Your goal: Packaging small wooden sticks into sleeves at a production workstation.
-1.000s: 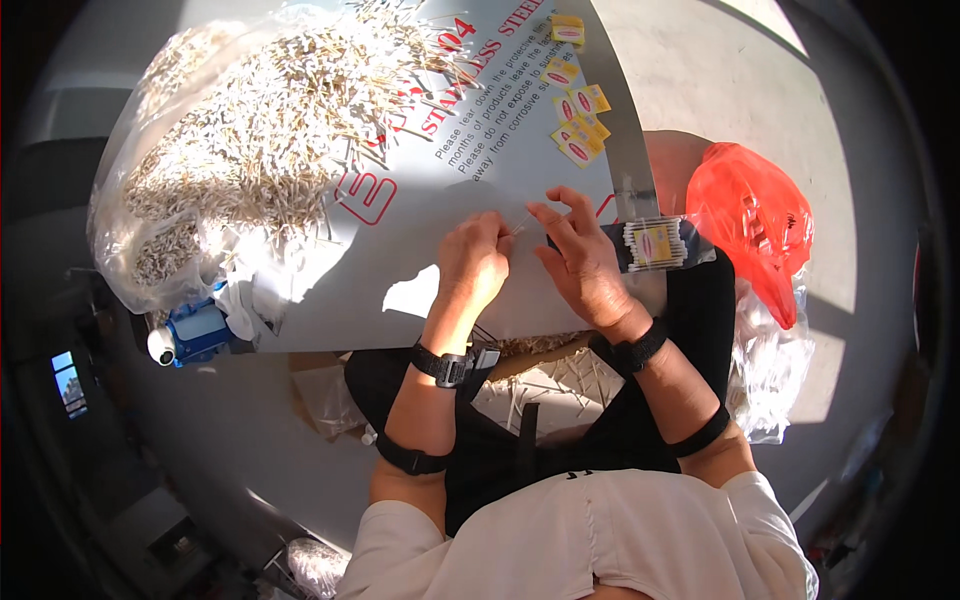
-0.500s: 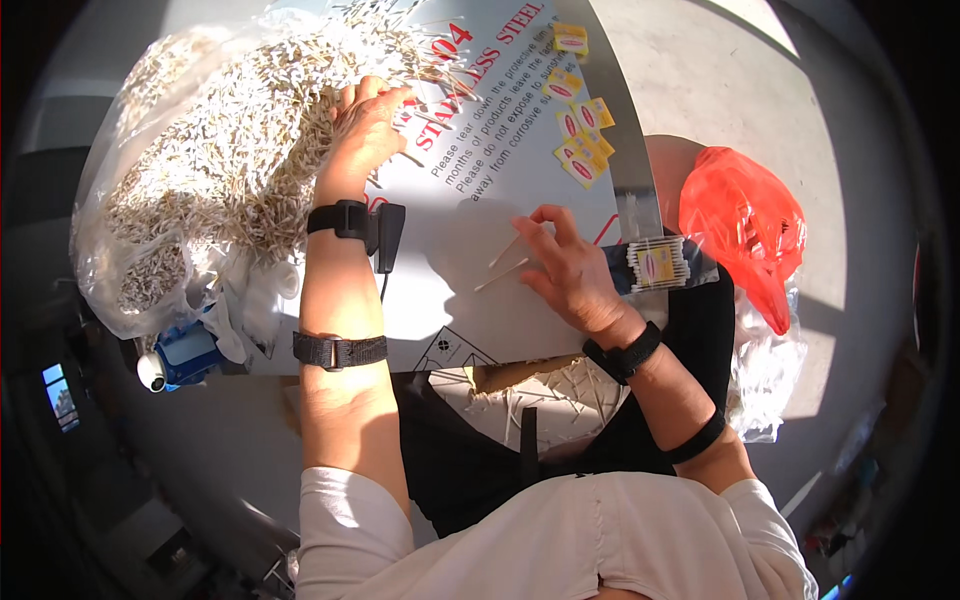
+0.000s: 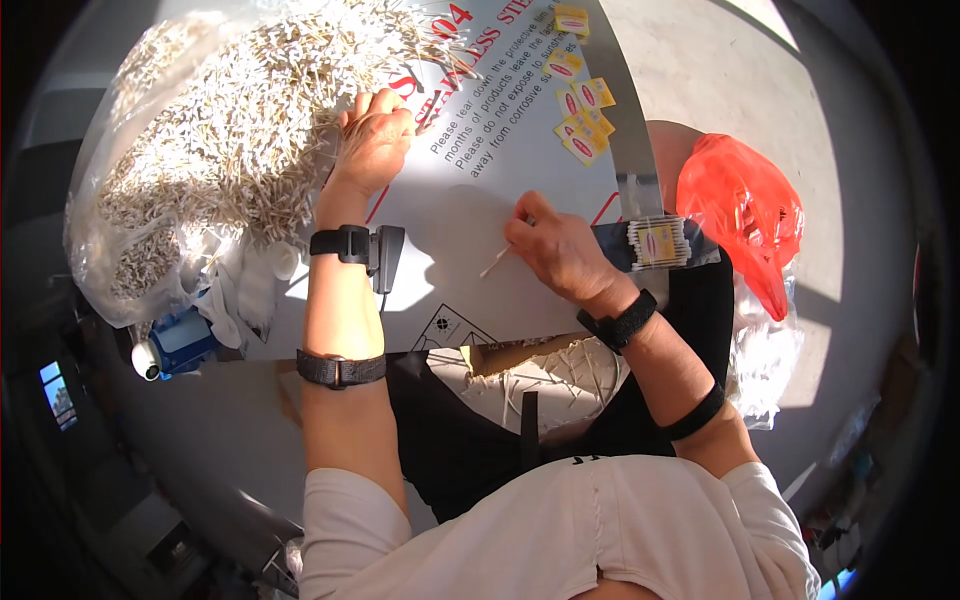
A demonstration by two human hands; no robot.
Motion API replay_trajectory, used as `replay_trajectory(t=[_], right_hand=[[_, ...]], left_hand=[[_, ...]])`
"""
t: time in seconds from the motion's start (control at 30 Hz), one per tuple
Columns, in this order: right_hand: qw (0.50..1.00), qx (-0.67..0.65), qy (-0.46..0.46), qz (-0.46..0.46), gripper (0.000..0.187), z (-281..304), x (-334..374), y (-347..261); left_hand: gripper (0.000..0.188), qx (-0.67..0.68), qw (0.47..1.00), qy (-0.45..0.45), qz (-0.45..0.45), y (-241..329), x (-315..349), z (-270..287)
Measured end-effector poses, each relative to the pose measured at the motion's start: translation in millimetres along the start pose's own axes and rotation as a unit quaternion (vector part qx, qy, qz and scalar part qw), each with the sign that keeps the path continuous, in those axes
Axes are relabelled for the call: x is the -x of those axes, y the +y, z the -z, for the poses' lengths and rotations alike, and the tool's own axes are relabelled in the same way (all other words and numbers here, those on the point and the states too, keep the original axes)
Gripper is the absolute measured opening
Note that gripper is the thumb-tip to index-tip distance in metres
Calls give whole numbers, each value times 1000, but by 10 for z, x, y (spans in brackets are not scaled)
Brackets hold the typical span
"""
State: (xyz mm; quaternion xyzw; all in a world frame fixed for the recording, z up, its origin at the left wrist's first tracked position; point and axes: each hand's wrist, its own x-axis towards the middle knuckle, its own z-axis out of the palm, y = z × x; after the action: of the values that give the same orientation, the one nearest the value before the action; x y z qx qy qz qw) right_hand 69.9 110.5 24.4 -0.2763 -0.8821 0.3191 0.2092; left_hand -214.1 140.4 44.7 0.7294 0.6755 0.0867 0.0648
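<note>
Cotton swabs (image 3: 230,130) lie in a huge loose heap at the left, spilling out of a clear plastic bag (image 3: 95,250). My left hand (image 3: 375,145) is at the heap's right edge, its fingers curled down toward the sheet; whatever lies under the fingertips is hidden. Over the middle right of the sheet, my right hand (image 3: 562,248) is closed, thumb and fingers pinching a cotton swab (image 3: 494,263) that sticks out to the lower left. Just right of it lies a clear packet of cotton swabs (image 3: 657,243) in a row, with a yellow card inside.
The work surface is a printed white sheet (image 3: 450,240). Several yellow cards (image 3: 585,120) lie along its right side. A red plastic bag (image 3: 742,215) sits beyond that edge. A blue bottle with a white cap (image 3: 185,345) stands at the near left. Loose swabs (image 3: 565,380) lie below, near my lap.
My left hand has drawn slightly nearer and its fingers have curled in. My right hand has gone from spread fingers above swabs to a pinch on a swab.
</note>
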Motion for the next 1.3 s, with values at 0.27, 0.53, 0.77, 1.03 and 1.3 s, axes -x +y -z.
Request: replay_trajectory(t=[0.27, 0.53, 0.77, 1.03, 1.3], right_hand=[[996, 77, -38, -27, 8, 38, 270, -72], [997, 72, -31, -9, 7, 4, 283, -119], [995, 85, -31, 33, 8, -1, 301, -84], [998, 50, -43, 10, 10, -43, 287, -106], [998, 52, -40, 7, 13, -101, 284, -115]], left_hand=[[10, 119, 993, 15, 1, 767, 447, -222], [12, 159, 973, 125, 115, 824, 121, -316], [4, 99, 994, 9, 54, 1110, 190, -363], [27, 158, 917, 158, 332, 343, 346, -143], [35, 22, 884, 121, 451, -76, -93, -195]])
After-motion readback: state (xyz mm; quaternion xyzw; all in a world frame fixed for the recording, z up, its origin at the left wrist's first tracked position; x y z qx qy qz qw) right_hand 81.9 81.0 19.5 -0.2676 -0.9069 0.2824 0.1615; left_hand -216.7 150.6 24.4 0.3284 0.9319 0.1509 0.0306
